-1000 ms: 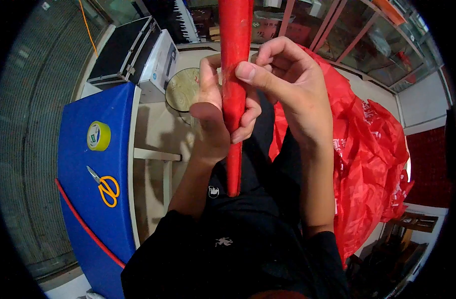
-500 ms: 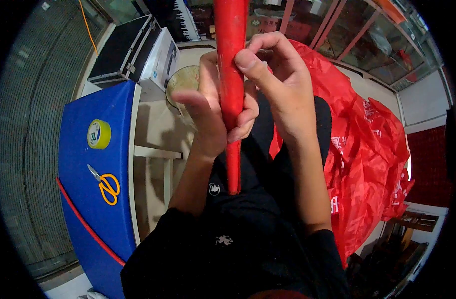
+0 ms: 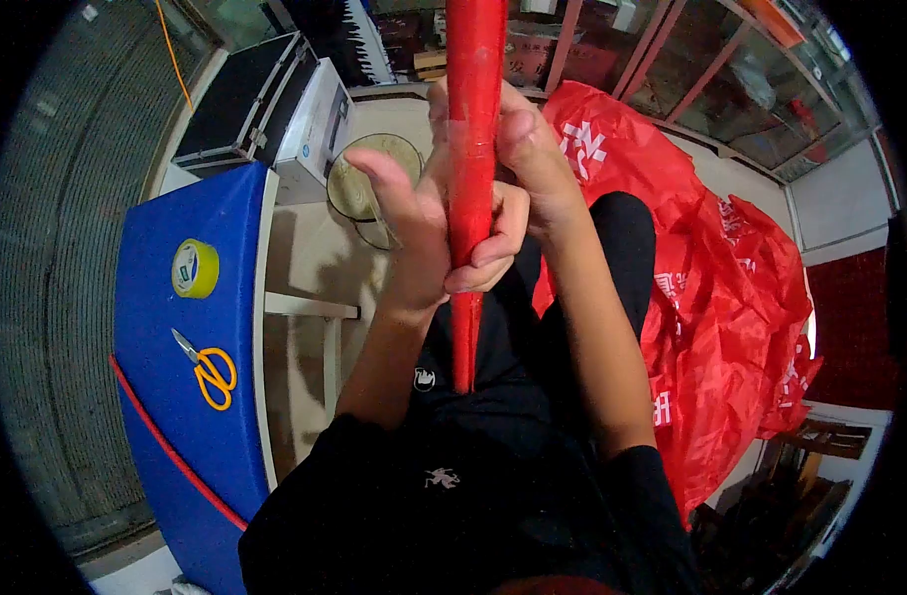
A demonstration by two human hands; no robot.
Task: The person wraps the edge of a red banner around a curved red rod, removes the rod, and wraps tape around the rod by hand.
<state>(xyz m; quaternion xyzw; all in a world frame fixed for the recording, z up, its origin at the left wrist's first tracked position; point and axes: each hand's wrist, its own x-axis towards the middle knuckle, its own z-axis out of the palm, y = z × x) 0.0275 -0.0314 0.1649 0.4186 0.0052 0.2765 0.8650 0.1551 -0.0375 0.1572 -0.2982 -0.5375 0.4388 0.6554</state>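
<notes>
A long, tapered red roll with a glossy surface runs upright in front of me, its narrow end pointing down toward my lap. My left hand is wrapped around its lower part, fingers curling round from behind to the right side and thumb sticking out to the left. Higher up, my right hand grips the same roll, with the thumb on its right side and the fingers mostly hidden behind it. A faint band crosses the roll near my right thumb. The roll's top runs out of view.
On the blue table at left lie a yellow tape roll, orange-handled scissors and a thin red strip. Crumpled red cloth with white characters spreads at right. A round stool and a black case stand beyond.
My right hand has shifted inward and a little down, and its fingers have gone from a raised pinch beside the roll to behind it. The roll has moved slightly right.
</notes>
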